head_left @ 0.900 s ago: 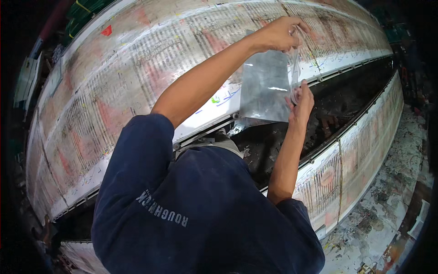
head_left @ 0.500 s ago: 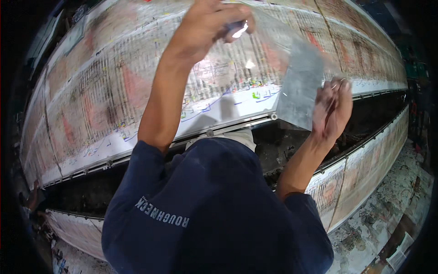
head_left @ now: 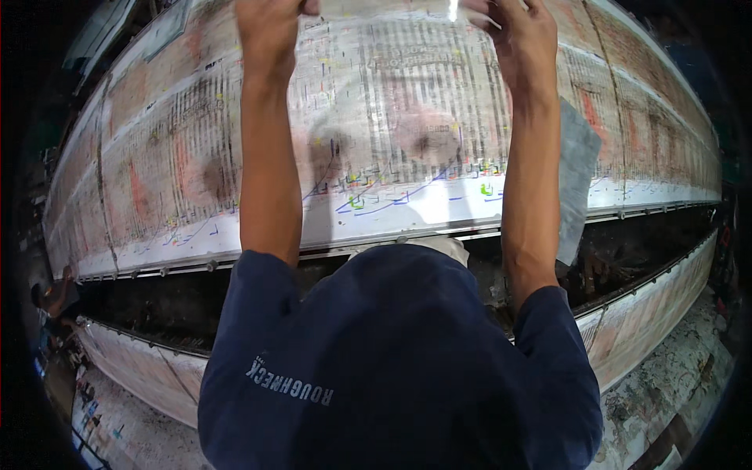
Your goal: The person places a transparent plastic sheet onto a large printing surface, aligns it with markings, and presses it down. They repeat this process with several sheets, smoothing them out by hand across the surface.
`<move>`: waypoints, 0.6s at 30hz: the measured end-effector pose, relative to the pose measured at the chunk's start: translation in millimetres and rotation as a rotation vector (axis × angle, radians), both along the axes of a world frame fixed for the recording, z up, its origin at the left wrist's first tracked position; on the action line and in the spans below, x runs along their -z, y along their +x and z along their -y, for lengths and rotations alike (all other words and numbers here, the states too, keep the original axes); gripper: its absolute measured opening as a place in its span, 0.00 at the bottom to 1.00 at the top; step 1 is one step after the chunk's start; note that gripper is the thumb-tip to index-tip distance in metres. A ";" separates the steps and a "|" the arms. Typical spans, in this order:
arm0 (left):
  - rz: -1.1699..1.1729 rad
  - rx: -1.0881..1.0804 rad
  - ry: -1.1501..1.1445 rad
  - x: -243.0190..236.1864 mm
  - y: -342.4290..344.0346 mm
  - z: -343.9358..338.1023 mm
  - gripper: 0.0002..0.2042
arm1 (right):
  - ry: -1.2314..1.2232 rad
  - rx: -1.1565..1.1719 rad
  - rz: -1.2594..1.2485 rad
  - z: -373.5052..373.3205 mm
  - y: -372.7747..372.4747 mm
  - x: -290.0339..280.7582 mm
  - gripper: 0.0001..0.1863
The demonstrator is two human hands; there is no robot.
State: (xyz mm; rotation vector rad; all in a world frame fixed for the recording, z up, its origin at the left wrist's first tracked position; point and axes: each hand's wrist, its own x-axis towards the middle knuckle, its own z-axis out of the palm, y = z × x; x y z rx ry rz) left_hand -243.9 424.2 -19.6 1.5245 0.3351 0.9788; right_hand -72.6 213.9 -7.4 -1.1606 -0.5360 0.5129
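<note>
Both my arms reach up over a long, ink-stained white table [head_left: 423, 223]. My left hand [head_left: 269, 35] is at the top left, closed, its fingertips cut off by the frame's upper edge. At the top right is my right hand [head_left: 525, 39], with its fingers bent inward. Between the hands spans what looks like a clear plastic sheet [head_left: 384, 9], with a bright glint near the right fingers; its far part is out of frame. A flat grey sheet [head_left: 580, 176] lies by my right forearm, partly behind it, and sticks out past the table's near edge.
A metal rail with bolts [head_left: 403, 240] runs along the near table edge, close to my body. Behind me stands a second long stained table [head_left: 650, 325], across a dark gap. At the far left another person's arm [head_left: 59, 296] shows.
My hands have moved up and away from my body, the right one most, leaving the grey sheet's side. The view has shifted slightly, and the grey sheet seems to lie where it was.
</note>
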 end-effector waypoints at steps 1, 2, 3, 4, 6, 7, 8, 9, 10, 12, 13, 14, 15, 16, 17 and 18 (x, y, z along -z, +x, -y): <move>0.052 -0.089 0.036 -11.5 -15.5 13.2 0.17 | -0.125 0.041 0.065 3.1 -11.0 7.9 0.11; 0.045 -0.094 0.037 -0.3 -27.9 16.0 0.17 | -0.251 0.085 0.134 9.2 -24.6 21.2 0.12; -0.077 -0.141 -0.038 27.3 -44.2 17.0 0.16 | -0.286 0.107 0.059 12.1 -44.1 41.4 0.11; -0.202 -0.187 -0.111 57.1 -60.2 17.3 0.15 | -0.332 0.029 -0.054 18.5 -53.3 75.4 0.08; -0.480 -0.218 -0.315 122.9 -94.7 20.8 0.12 | -0.433 -0.090 -0.358 29.4 -80.0 144.2 0.06; -0.622 -0.194 -0.315 150.2 -109.6 24.3 0.10 | -0.534 -0.091 -0.340 34.3 -92.1 177.7 0.06; -0.765 -0.156 -0.314 181.0 -122.5 29.2 0.08 | -0.666 -0.145 -0.279 43.2 -96.8 216.3 0.07; -0.808 -0.038 -0.392 232.2 -153.9 22.8 0.07 | -0.736 -0.229 -0.262 50.1 -104.3 251.6 0.07; -0.846 0.071 -0.478 274.4 -184.4 16.3 0.08 | -0.736 -0.258 -0.268 51.5 -114.7 269.8 0.07; -1.045 -0.005 -0.277 296.8 -202.6 37.9 0.10 | -1.311 -0.384 0.214 60.6 -125.1 293.4 0.08; -1.228 -0.079 -0.056 295.7 -208.5 49.7 0.13 | -1.313 -0.384 0.209 63.6 -130.3 292.7 0.08; -1.232 -0.075 -0.058 294.2 -213.0 55.8 0.13 | -1.427 -0.367 0.275 66.1 -135.6 291.9 0.08; -1.300 -0.105 -0.041 289.9 -214.6 60.7 0.14 | -1.541 -0.346 0.342 69.3 -138.9 290.3 0.09; -1.368 -0.135 -0.025 286.4 -215.3 64.3 0.15 | -1.546 -0.345 0.337 71.7 -141.8 289.0 0.09; -1.369 -0.128 -0.027 286.4 -217.0 67.0 0.15 | -1.550 -0.350 0.394 74.0 -144.6 287.9 0.09; -1.364 -0.140 -0.001 286.9 -221.8 68.5 0.16 | -1.550 -0.360 0.454 74.7 -147.3 285.2 0.10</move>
